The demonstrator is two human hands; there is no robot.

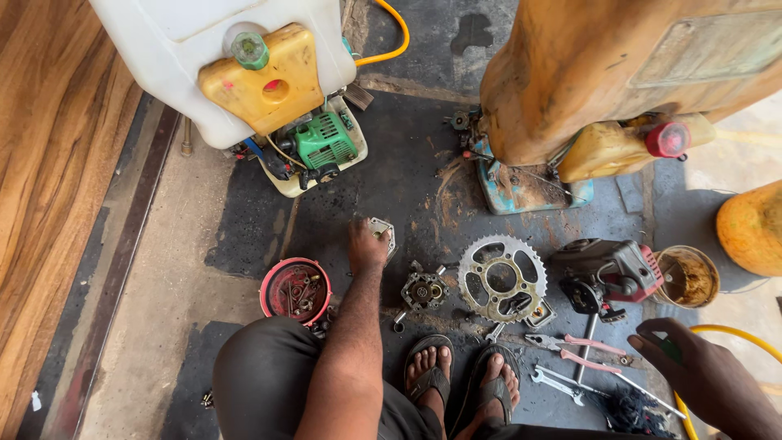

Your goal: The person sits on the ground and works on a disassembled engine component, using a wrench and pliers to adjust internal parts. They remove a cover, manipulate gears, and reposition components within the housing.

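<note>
- The left hand (366,244), at the frame's middle, closes its fingers on a small metal plate (383,231) lying on the floor.
- The right hand (676,346), lower right, grips a green-handled tool (669,350) near the pliers (570,349).
- Lifting the plate seems next; it needs a firm pinch.

- We have one view only, from a camera worn on the head.
- We look steeply down past the knees and sandalled feet to the oily floor (391,175).
- We sit close: both hands and the parts on the floor lie within arm's reach.
- The sprayer tanks (204,49) fill the upper edge, further ahead.
</note>
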